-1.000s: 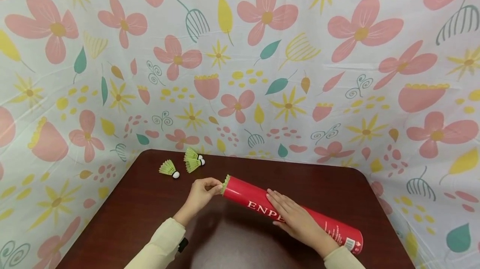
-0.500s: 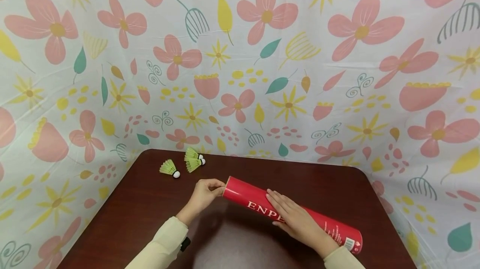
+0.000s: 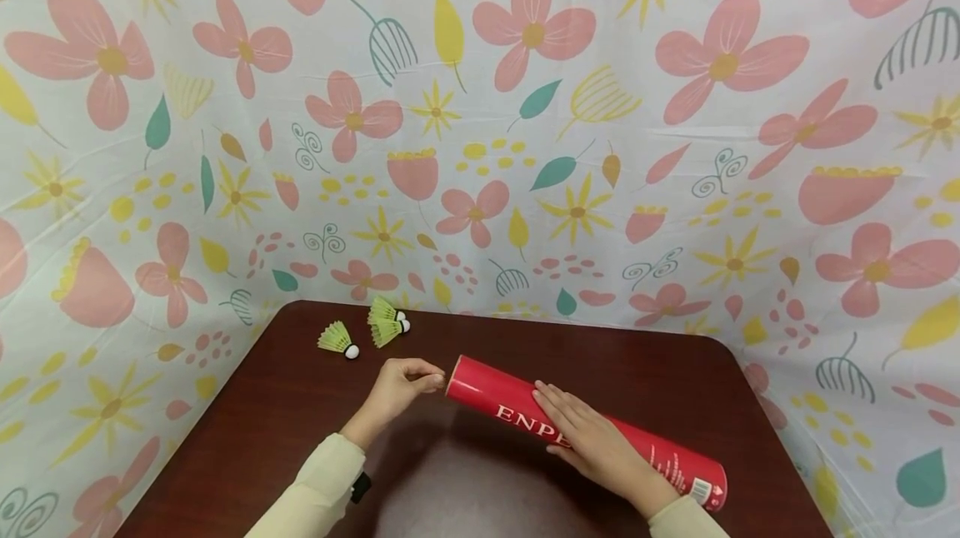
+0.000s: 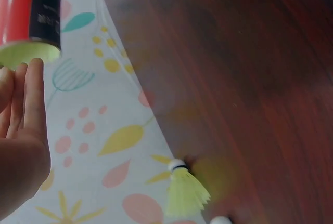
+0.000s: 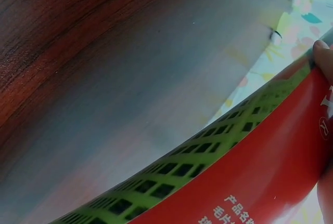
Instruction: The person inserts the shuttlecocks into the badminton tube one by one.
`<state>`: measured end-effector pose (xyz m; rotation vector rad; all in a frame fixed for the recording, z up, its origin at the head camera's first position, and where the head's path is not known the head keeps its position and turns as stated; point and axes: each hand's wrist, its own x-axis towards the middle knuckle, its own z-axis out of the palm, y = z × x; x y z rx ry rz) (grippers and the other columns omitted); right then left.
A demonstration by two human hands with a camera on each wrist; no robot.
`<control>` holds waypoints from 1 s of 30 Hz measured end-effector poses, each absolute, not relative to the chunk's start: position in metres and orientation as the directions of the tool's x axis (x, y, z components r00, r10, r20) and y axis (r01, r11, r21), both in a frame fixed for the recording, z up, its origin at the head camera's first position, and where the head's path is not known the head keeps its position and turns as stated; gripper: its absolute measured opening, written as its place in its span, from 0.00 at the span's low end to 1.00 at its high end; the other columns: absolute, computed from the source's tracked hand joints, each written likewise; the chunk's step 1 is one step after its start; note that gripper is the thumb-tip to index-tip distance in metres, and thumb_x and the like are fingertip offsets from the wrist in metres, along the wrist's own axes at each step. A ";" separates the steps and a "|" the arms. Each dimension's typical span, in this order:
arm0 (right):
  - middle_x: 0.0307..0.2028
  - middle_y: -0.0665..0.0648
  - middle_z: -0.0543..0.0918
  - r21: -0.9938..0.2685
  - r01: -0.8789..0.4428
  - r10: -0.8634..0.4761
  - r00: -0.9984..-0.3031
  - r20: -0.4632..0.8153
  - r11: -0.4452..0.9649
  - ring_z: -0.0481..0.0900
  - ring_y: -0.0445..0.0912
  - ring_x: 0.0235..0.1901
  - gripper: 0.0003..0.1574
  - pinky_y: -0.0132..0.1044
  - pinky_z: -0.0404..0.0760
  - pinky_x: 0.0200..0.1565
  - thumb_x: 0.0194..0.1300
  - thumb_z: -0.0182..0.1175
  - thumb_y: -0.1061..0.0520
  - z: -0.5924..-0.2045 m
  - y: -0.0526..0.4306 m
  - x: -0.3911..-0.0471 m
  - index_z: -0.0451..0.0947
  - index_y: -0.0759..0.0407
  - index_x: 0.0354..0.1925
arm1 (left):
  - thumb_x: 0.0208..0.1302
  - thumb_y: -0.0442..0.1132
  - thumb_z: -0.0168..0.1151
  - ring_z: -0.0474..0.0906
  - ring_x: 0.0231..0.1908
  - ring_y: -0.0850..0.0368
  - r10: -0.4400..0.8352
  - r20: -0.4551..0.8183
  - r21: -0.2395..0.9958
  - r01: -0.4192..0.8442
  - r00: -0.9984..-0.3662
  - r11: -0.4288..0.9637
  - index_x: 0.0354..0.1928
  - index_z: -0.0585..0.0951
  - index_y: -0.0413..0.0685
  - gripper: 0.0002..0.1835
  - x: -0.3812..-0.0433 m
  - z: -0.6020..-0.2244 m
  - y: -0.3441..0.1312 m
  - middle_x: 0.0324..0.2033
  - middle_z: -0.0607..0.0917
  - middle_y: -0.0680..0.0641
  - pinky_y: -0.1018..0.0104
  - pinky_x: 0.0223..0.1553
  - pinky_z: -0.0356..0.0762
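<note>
At the far left of the table point(image 3: 615, 355), one shuttlecock point(image 3: 333, 338) lies on its side, yellow-green skirt to the left, white cork to the right. Just right of it and farther off, two more shuttlecocks point(image 3: 387, 331) lie side by side, touching, corks likewise to the right. Nearer, the left hand point(image 3: 397, 392) is at the left end of the tube point(image 3: 517, 406), relaxed and free, fingers extended; whether the fingertips touch the rim cannot be told. Behind it are a cream sleeve point(image 3: 300, 488) and a dark band point(image 3: 362, 487). The red tube slants from centre to near right, its mouth facing left with yellow-green visible inside. The right hand point(image 3: 592, 446) grips the tube around its middle, fingers over the top, thumb on the near side. A barcode point(image 3: 701, 489) is at the right end. Floral cloth point(image 3: 480, 138) stands beyond the table.
</note>
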<state>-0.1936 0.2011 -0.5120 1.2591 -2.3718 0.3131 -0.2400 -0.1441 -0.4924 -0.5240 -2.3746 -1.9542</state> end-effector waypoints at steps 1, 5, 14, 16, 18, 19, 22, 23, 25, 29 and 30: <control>0.70 0.63 0.62 0.004 -0.828 -0.729 -0.493 0.474 0.561 0.64 0.55 0.66 0.48 0.32 0.45 0.70 0.65 0.61 0.42 -0.512 0.201 -0.193 0.56 0.65 0.72 | 0.58 0.29 0.67 0.85 0.34 0.47 0.236 0.230 0.948 0.272 -0.944 0.164 0.37 0.85 0.30 0.07 -0.241 -0.494 -0.147 0.34 0.86 0.35 0.59 0.37 0.83; 0.70 0.62 0.63 0.005 -0.823 -0.725 -0.497 0.477 0.568 0.64 0.54 0.67 0.47 0.31 0.45 0.70 0.68 0.53 0.37 -0.512 0.202 -0.193 0.56 0.64 0.72 | 0.58 0.29 0.67 0.84 0.36 0.40 0.165 0.218 0.943 0.251 -0.962 0.217 0.37 0.85 0.33 0.06 -0.245 -0.500 -0.158 0.33 0.86 0.36 0.59 0.37 0.83; 0.70 0.61 0.61 -0.022 -0.817 -0.721 -0.521 0.457 0.576 0.63 0.52 0.68 0.47 0.30 0.43 0.70 0.68 0.48 0.35 -0.513 0.205 -0.193 0.55 0.62 0.73 | 0.62 0.32 0.64 0.84 0.36 0.46 -0.070 0.209 0.890 0.160 -0.975 0.426 0.40 0.85 0.39 0.06 -0.265 -0.520 -0.199 0.33 0.87 0.42 0.57 0.36 0.82; 0.70 0.61 0.61 -0.021 -0.816 -0.720 -0.522 0.457 0.577 0.63 0.52 0.68 0.47 0.30 0.44 0.70 0.69 0.44 0.34 -0.514 0.206 -0.194 0.55 0.62 0.73 | 0.63 0.32 0.64 0.83 0.36 0.46 -0.127 0.237 0.860 0.148 -0.963 0.488 0.41 0.85 0.39 0.07 -0.271 -0.523 -0.210 0.34 0.87 0.42 0.59 0.33 0.81; 0.70 0.61 0.62 -0.022 -0.815 -0.721 -0.524 0.454 0.579 0.63 0.52 0.68 0.47 0.30 0.43 0.70 0.69 0.45 0.34 -0.515 0.206 -0.194 0.55 0.62 0.73 | 0.64 0.33 0.63 0.83 0.35 0.47 -0.190 0.274 0.828 0.131 -0.943 0.546 0.41 0.85 0.40 0.06 -0.278 -0.526 -0.223 0.34 0.87 0.41 0.59 0.32 0.79; 0.70 0.61 0.62 -0.019 -0.815 -0.721 -0.522 0.454 0.579 0.63 0.52 0.67 0.47 0.30 0.43 0.70 0.68 0.46 0.34 -0.515 0.206 -0.194 0.55 0.62 0.73 | 0.64 0.32 0.63 0.82 0.36 0.46 -0.220 0.296 0.816 0.126 -0.929 0.565 0.42 0.85 0.39 0.07 -0.281 -0.527 -0.229 0.35 0.86 0.40 0.57 0.35 0.78; 0.70 0.61 0.61 -0.008 -0.812 -0.724 -0.524 0.448 0.583 0.63 0.52 0.68 0.48 0.30 0.43 0.70 0.67 0.56 0.38 -0.515 0.207 -0.194 0.55 0.62 0.73 | 0.65 0.30 0.60 0.81 0.37 0.41 -0.311 0.353 0.795 0.107 -0.882 0.597 0.44 0.84 0.34 0.09 -0.292 -0.530 -0.246 0.37 0.85 0.35 0.50 0.40 0.77; 0.70 0.61 0.61 -0.002 -0.811 -0.725 -0.524 0.447 0.585 0.62 0.52 0.68 0.48 0.30 0.43 0.70 0.66 0.58 0.39 -0.515 0.207 -0.194 0.55 0.63 0.73 | 0.65 0.29 0.59 0.81 0.39 0.39 -0.341 0.360 0.798 0.097 -0.869 0.595 0.45 0.83 0.32 0.10 -0.295 -0.531 -0.252 0.38 0.85 0.33 0.48 0.42 0.76; 0.70 0.62 0.61 0.006 -0.813 -0.727 -0.517 0.451 0.582 0.63 0.53 0.68 0.49 0.31 0.44 0.70 0.65 0.61 0.41 -0.516 0.207 -0.193 0.55 0.63 0.72 | 0.66 0.28 0.56 0.79 0.43 0.36 -0.389 0.351 0.814 0.073 -0.852 0.576 0.49 0.80 0.29 0.12 -0.300 -0.533 -0.262 0.42 0.82 0.30 0.45 0.46 0.74; 0.70 0.63 0.62 0.005 -0.817 -0.727 -0.510 0.460 0.577 0.63 0.53 0.67 0.49 0.31 0.44 0.70 0.64 0.61 0.42 -0.517 0.207 -0.193 0.56 0.64 0.72 | 0.68 0.28 0.53 0.73 0.49 0.33 -0.443 0.277 0.852 0.005 -0.853 0.523 0.56 0.73 0.25 0.17 -0.304 -0.536 -0.281 0.48 0.75 0.27 0.43 0.50 0.72; 0.69 0.63 0.63 0.003 -0.818 -0.726 -0.509 0.462 0.575 0.63 0.53 0.67 0.49 0.31 0.44 0.70 0.64 0.63 0.42 -0.517 0.206 -0.192 0.56 0.64 0.72 | 0.68 0.28 0.52 0.71 0.50 0.33 -0.446 0.260 0.855 -0.011 -0.857 0.519 0.57 0.71 0.24 0.18 -0.304 -0.537 -0.286 0.49 0.74 0.27 0.43 0.51 0.71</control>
